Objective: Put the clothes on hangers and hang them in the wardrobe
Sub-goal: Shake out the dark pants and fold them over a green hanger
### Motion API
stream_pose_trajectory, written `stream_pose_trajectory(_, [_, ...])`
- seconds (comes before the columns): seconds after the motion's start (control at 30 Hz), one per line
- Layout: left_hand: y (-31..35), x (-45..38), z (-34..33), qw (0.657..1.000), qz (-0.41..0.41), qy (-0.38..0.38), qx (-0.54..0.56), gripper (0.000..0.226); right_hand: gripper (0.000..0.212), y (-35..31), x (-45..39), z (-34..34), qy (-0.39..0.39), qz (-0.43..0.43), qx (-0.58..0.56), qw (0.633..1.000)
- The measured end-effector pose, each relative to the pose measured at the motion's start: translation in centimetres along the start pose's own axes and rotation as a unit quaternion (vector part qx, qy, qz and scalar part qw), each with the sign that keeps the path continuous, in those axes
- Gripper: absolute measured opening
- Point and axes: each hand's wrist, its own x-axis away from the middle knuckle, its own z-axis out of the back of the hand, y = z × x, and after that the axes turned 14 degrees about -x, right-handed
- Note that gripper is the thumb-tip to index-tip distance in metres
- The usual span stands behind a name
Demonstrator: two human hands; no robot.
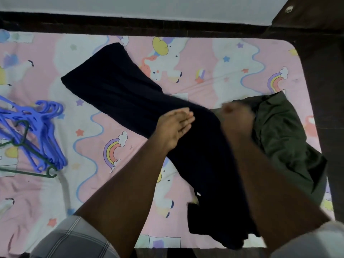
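Dark trousers lay diagonally across the bed; the left hand pressed flat on them, fingers straight, while the blurred right hand bunched their cloth at centre frame.

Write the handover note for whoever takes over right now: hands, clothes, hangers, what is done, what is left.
Left hand: open, fingers straight, pressing on the long dark navy garment stretched across the unicorn-print bedsheet.
Right hand: blurred, fingers curled; what it holds cannot be told.
Crumpled olive-green shirt: by the bed's right edge.
Blue plastic hangers and one dark green hanger: piled at left, untouched.
Done: nothing on a hanger.
Left: put both garments on hangers, then hang them in the wardrobe, which is not in view.
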Motion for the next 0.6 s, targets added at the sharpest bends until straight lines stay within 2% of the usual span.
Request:
stream_pose_trajectory(0.07, [1.9, 0.4, -0.8, 1.0, -0.02, 0.006, 0.003, 0.018, 0.033, -0.4, -3.6, 5.5, 0.111, 0.005, 0.028, 0.993])
stream_pose_trajectory(0.13, [2.0, 0.7, -0.4, 0.999, -0.013, 0.038, 0.002, 0.02, 0.036, -0.3, -5.1, 7.9, 0.132, 0.018, 0.035, 0.99])
stream_pose_trajectory(0.27, [-1.2, 0.9, 1.5, 0.993, 0.039, 0.107, -0.012, 0.019, 0.025, 0.8, -2.1, 4.5, 0.031, 0.021, 0.008, 0.999])
stream_pose_trajectory(0.47, [-7.4, 1.6, 3.8, 0.984, 0.129, 0.123, 0.02, 0.011, 0.022, 3.8, 5.2, -1.8, -0.076, -0.02, -0.032, 0.996])
stream_pose_trajectory(0.6, [-8.8, 2.5, 5.0, 0.979, 0.145, 0.143, 0.031, 0.015, 0.024, 4.7, 7.4, -4.8, -0.134, -0.046, -0.047, 0.989])
